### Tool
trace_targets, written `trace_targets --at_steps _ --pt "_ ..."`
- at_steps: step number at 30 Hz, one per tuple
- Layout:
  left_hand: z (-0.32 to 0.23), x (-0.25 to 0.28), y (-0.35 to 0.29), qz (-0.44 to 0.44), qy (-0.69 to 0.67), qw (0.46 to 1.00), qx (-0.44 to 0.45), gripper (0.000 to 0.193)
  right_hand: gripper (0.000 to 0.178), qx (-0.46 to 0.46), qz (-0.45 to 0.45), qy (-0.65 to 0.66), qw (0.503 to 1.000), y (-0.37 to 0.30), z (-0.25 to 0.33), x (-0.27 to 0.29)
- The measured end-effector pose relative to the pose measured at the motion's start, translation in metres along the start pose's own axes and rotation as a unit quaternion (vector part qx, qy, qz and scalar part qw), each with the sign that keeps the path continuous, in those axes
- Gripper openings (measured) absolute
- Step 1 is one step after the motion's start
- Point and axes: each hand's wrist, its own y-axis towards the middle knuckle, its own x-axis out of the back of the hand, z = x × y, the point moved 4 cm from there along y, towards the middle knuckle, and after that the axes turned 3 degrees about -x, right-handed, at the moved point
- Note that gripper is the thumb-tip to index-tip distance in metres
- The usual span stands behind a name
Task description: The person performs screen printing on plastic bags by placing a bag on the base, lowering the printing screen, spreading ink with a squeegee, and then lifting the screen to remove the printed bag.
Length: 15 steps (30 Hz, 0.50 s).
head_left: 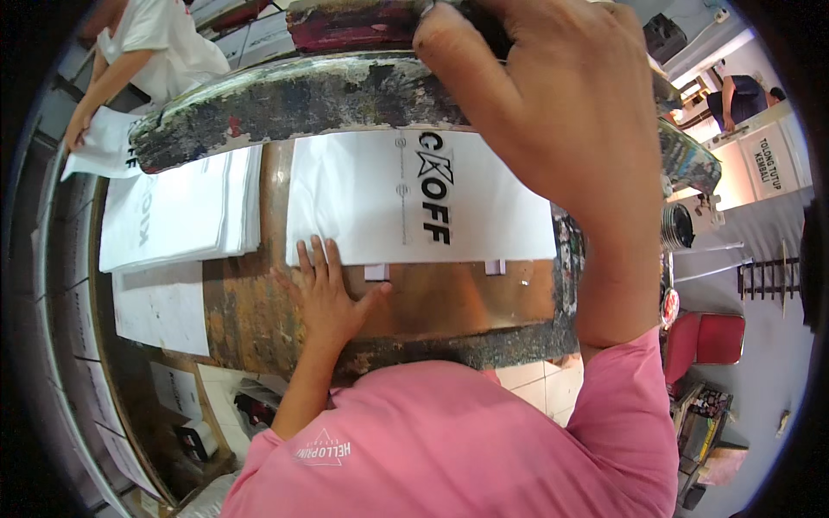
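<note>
Seeing chunky black lettering (pixel 434 207) on a white sheet (pixel 354 198), partly under the left grip (pixel 326 302), splayed wide; can't tell wide or narrow for the right grip (pixel 561 104), by the paint-crusted frame (pixel 294 110)

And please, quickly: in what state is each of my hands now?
Left hand: open, spread at the lower edge of the white printed sheet.
Right hand: bent, by the paint-stained frame; its grip cannot be told.
</note>
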Motion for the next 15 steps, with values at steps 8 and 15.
trace_targets --at_steps 8,15 --pt "-0.01 0.047 0.052 -0.034 -0.074 0.997 -0.008 0.091 0.036 0.038 -0.014 0.04 0.998 0.025 -0.045 -0.013" --pt "-0.015 0.043 0.041 -0.092 -0.212 0.973 -0.014 0.079 0.035 0.04 -0.015 0.042 0.998 0.025 -0.047 -0.016"
